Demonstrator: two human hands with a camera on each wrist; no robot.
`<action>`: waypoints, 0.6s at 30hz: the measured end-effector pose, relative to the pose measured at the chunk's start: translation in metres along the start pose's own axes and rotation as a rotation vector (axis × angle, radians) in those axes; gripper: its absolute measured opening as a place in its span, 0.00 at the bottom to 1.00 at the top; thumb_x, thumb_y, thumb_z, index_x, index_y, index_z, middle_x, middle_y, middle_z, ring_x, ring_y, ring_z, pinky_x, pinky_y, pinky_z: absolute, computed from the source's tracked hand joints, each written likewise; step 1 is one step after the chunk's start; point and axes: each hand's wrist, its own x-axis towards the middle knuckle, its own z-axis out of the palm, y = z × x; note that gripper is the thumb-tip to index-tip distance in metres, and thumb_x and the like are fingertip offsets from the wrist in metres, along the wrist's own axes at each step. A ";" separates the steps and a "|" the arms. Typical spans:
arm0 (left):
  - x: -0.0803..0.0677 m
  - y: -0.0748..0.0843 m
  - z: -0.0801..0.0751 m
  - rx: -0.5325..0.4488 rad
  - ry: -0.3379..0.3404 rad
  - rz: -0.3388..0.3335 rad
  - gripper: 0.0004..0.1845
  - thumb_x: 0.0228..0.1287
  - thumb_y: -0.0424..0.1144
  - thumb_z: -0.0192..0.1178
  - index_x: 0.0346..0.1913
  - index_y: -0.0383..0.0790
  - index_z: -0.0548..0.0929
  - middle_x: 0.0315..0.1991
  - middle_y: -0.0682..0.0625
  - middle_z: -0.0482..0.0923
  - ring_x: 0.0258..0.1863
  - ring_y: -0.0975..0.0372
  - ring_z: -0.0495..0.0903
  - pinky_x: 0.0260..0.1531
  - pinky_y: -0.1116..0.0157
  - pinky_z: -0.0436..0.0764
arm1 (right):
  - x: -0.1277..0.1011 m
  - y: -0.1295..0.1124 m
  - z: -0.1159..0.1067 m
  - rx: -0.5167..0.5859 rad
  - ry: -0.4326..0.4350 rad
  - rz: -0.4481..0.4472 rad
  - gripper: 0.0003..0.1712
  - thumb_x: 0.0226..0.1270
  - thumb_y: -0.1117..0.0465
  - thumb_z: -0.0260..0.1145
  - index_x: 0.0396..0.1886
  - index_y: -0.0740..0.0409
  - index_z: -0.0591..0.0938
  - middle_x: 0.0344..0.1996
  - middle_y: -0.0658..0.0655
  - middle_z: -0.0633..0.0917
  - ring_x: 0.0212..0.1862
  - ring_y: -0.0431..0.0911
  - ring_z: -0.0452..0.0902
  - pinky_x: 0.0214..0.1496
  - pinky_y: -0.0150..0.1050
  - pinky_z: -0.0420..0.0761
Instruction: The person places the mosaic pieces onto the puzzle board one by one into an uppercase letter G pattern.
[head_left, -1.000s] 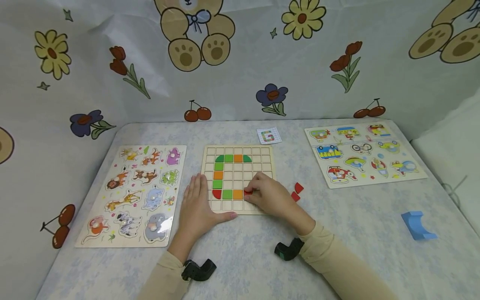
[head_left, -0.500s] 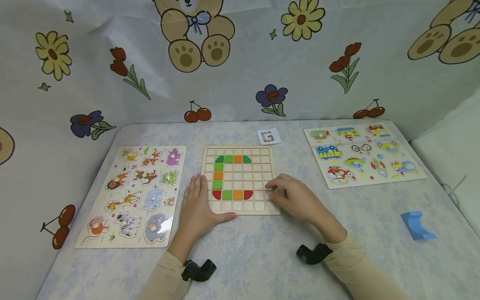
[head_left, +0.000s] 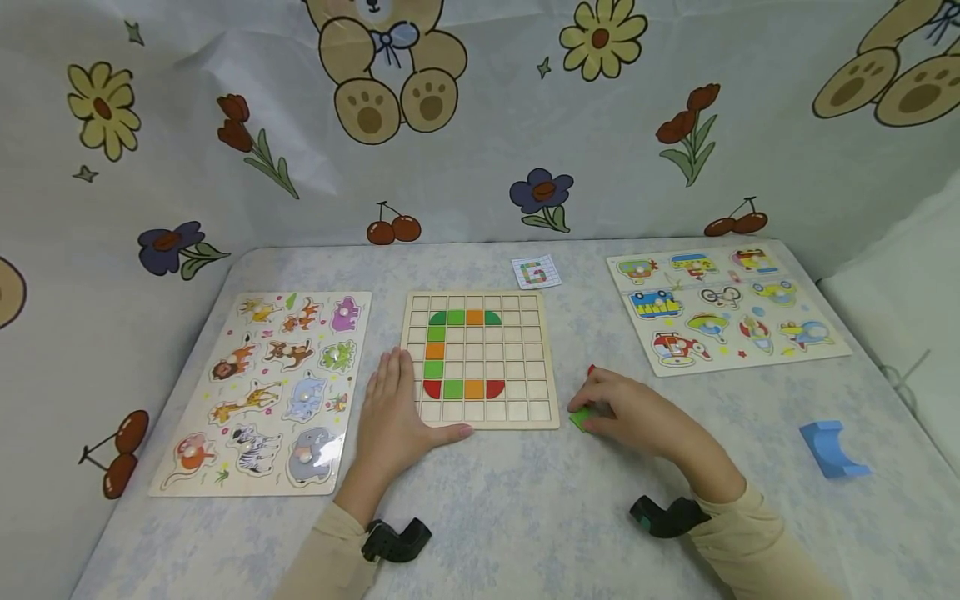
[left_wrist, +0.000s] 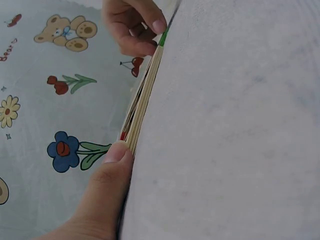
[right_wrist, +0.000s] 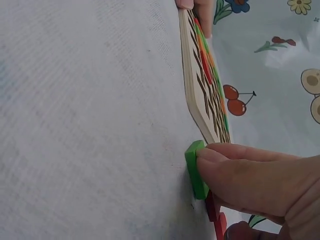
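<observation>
A wooden grid board (head_left: pixel 517 350) lies mid-table with green, orange and red tiles set in a C-like shape. My left hand (head_left: pixel 393 392) rests flat on the board's lower left corner, its thumb (left_wrist: pixel 117 155) along the board's edge (left_wrist: pixel 142 100). On the table just right of the board, my right hand (head_left: pixel 592 408) pinches a green square tile (head_left: pixel 581 418). In the right wrist view the fingertips (right_wrist: pixel 235 167) press on that green tile (right_wrist: pixel 195 170), which stands on the cloth. Red pieces (right_wrist: pixel 215 217) lie under the hand; one red piece (head_left: pixel 592 369) peeks out behind it.
An animal peg puzzle (head_left: pixel 270 383) lies to the left and a vehicle peg puzzle (head_left: pixel 720 304) at the back right. A small pattern card (head_left: pixel 536 272) sits behind the grid board. A blue curved block (head_left: pixel 832 448) stands near the right edge. A printed cloth backdrop surrounds the table.
My right hand left a red quarter tile in the board's lower row, moved right off the board and took hold of the green tile. The left hand stayed put.
</observation>
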 end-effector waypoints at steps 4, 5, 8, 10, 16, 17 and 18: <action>0.000 0.000 0.001 -0.005 0.005 0.004 0.80 0.31 0.82 0.66 0.79 0.34 0.43 0.81 0.40 0.38 0.81 0.48 0.35 0.79 0.47 0.42 | -0.003 0.003 0.001 -0.004 -0.006 -0.015 0.14 0.60 0.63 0.74 0.45 0.45 0.87 0.42 0.44 0.79 0.66 0.54 0.72 0.61 0.50 0.77; 0.000 0.000 0.001 -0.005 0.006 0.005 0.80 0.31 0.82 0.66 0.79 0.34 0.43 0.81 0.40 0.38 0.81 0.48 0.36 0.79 0.47 0.42 | -0.003 0.004 0.001 -0.009 -0.006 -0.018 0.14 0.60 0.62 0.74 0.45 0.44 0.86 0.43 0.44 0.79 0.65 0.53 0.73 0.62 0.50 0.77; 0.000 0.000 0.001 -0.007 0.012 0.009 0.80 0.30 0.82 0.66 0.79 0.33 0.43 0.81 0.39 0.39 0.81 0.48 0.36 0.79 0.46 0.43 | -0.004 0.006 0.001 -0.018 -0.008 -0.019 0.13 0.59 0.62 0.74 0.42 0.44 0.84 0.43 0.43 0.78 0.51 0.43 0.75 0.53 0.41 0.79; 0.000 0.000 0.001 -0.006 0.013 0.008 0.80 0.30 0.82 0.66 0.79 0.33 0.43 0.81 0.39 0.39 0.81 0.48 0.36 0.79 0.47 0.43 | -0.003 0.006 0.000 -0.006 -0.009 -0.011 0.13 0.59 0.63 0.75 0.39 0.44 0.82 0.40 0.43 0.78 0.45 0.41 0.74 0.46 0.36 0.78; 0.000 0.000 0.000 -0.005 0.013 0.009 0.81 0.30 0.82 0.66 0.79 0.33 0.43 0.81 0.39 0.38 0.81 0.48 0.36 0.79 0.47 0.42 | 0.008 0.004 -0.002 0.117 0.016 0.037 0.10 0.63 0.63 0.72 0.35 0.47 0.77 0.28 0.45 0.77 0.32 0.42 0.72 0.32 0.32 0.73; 0.000 0.000 0.000 -0.007 0.013 0.009 0.81 0.30 0.82 0.66 0.79 0.33 0.43 0.81 0.39 0.38 0.81 0.48 0.36 0.79 0.47 0.42 | 0.011 0.002 -0.001 0.134 0.038 0.044 0.10 0.64 0.63 0.71 0.36 0.47 0.78 0.28 0.46 0.78 0.32 0.43 0.72 0.31 0.32 0.73; 0.000 0.000 0.000 -0.007 0.012 0.010 0.81 0.30 0.82 0.66 0.79 0.33 0.43 0.81 0.39 0.38 0.81 0.48 0.36 0.79 0.47 0.42 | 0.015 0.001 0.000 0.150 0.061 0.049 0.09 0.64 0.62 0.71 0.37 0.48 0.78 0.28 0.46 0.78 0.32 0.43 0.72 0.31 0.32 0.74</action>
